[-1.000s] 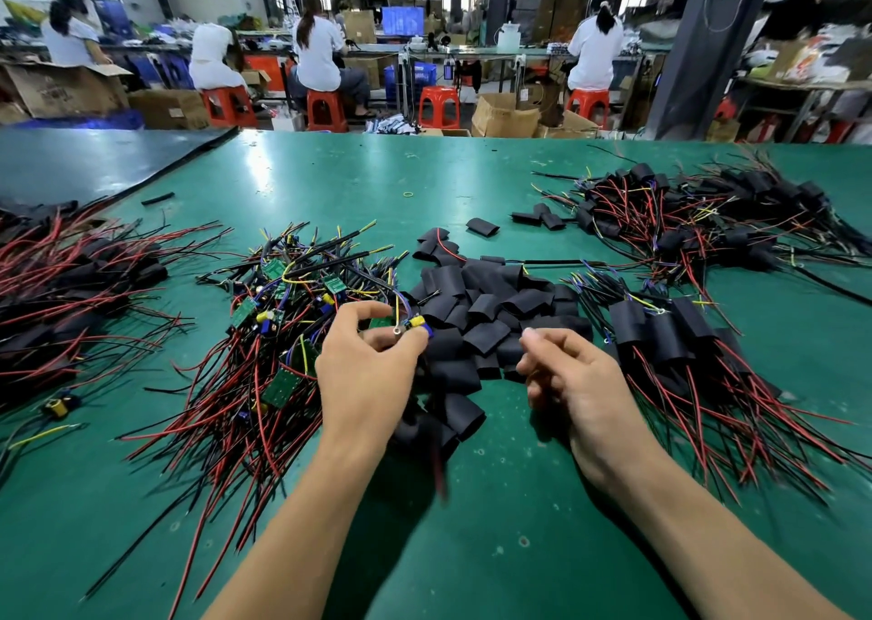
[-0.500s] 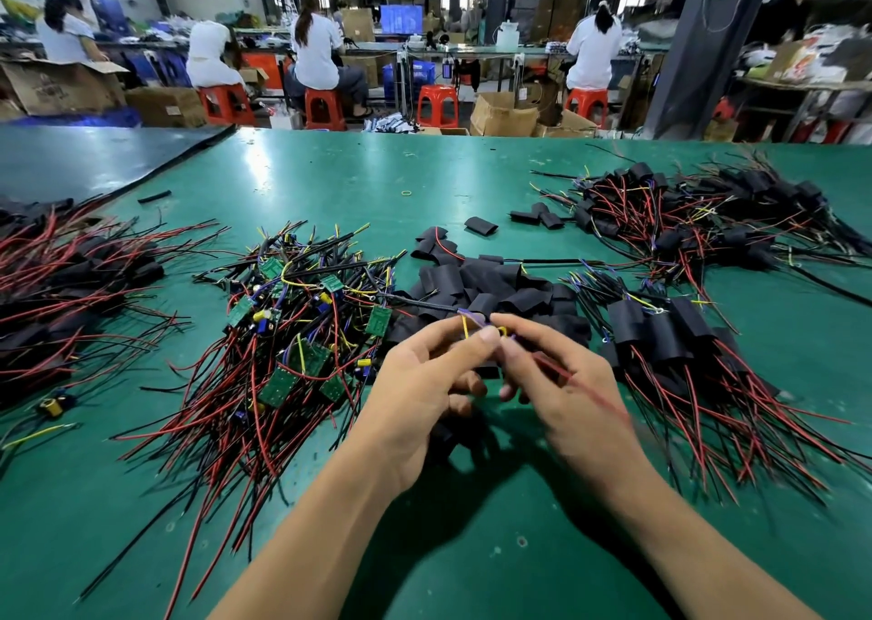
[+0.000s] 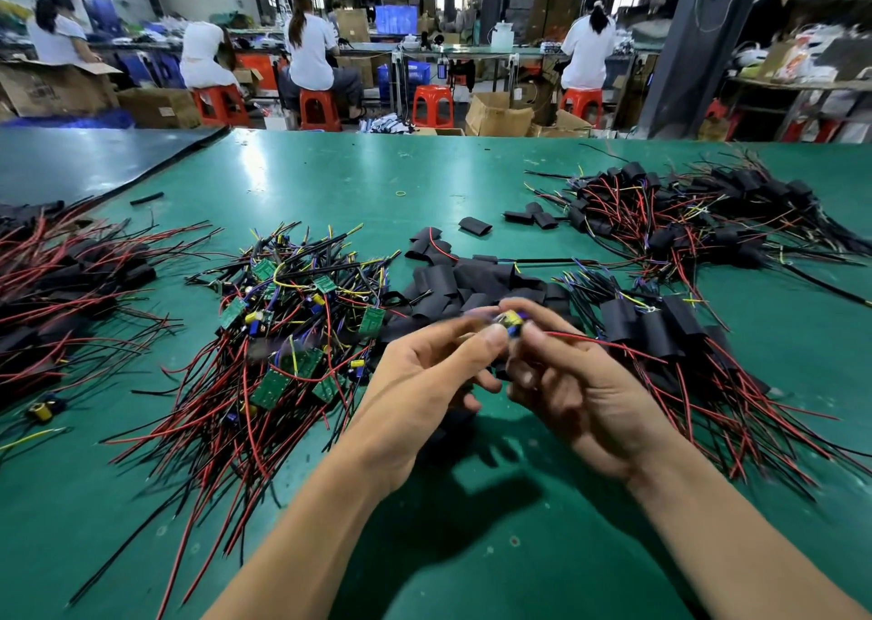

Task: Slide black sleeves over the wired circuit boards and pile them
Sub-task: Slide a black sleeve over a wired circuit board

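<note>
Left hand [image 3: 424,386]: wired circuit board [image 3: 512,323] is pinched between thumb and forefinger.
Right hand [image 3: 578,386]: same board is pinched from the opposite side.
Board: held above the counter [image 3: 424,548], just before the loose black sleeves [image 3: 460,286].
Bare boards [image 3: 283,336]: heaped at left.
Sleeved boards [image 3: 660,331]: piled at right.

Boards [image 3: 292,336] left of sleeves [image 3: 472,284]; sleeved pile [image 3: 660,331] right

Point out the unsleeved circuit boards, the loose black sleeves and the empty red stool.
unsleeved circuit boards [image 3: 271,386], head view, a green board's face.
loose black sleeves [image 3: 443,284], head view, one sleeve's top.
empty red stool [image 3: 432,93], head view, its seat.
</note>
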`<action>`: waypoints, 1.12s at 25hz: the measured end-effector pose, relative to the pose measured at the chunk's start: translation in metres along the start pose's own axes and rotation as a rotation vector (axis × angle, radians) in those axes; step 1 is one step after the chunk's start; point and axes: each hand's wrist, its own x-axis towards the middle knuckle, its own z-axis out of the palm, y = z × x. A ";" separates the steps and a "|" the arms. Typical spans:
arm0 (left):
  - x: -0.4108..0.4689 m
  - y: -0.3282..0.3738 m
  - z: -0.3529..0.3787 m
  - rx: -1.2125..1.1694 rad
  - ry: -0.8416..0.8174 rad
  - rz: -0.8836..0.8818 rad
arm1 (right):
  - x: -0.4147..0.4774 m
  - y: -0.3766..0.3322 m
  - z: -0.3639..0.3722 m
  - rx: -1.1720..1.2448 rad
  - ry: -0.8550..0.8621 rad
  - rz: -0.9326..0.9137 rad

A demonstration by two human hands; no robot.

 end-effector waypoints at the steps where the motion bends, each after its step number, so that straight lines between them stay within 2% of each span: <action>1: -0.001 0.000 0.000 0.027 0.008 0.009 | 0.001 0.003 0.001 -0.129 0.023 -0.023; 4: 0.000 -0.001 0.000 0.049 0.115 -0.049 | 0.002 0.010 0.001 -0.348 0.088 -0.112; 7: 0.004 -0.001 -0.002 0.016 0.224 -0.144 | 0.001 0.015 0.001 -0.463 0.105 -0.144; 10: 0.005 0.000 -0.005 -0.079 0.283 -0.128 | 0.002 0.017 -0.003 -0.564 0.144 -0.161; 11: 0.005 0.000 -0.007 -0.089 0.325 -0.109 | 0.003 0.016 -0.007 -0.708 0.199 -0.193; 14: 0.009 0.001 -0.015 -0.100 0.487 -0.028 | 0.005 0.018 -0.022 -1.414 0.373 -0.330; 16: 0.012 0.002 -0.021 -0.112 0.566 -0.002 | 0.006 0.021 -0.029 -1.600 0.415 -0.289; 20: 0.013 0.006 -0.028 -0.226 0.596 -0.041 | 0.007 0.026 -0.040 -1.713 0.441 -0.162; 23: 0.014 0.008 -0.029 -0.266 0.596 -0.054 | 0.006 0.023 -0.035 -1.656 0.415 -0.296; 25: 0.015 0.008 -0.029 -0.271 0.609 -0.050 | 0.004 0.022 -0.026 -1.521 0.306 -0.425; 28: 0.015 0.007 -0.029 -0.258 0.613 -0.044 | -0.003 0.031 -0.005 -1.492 0.003 -0.404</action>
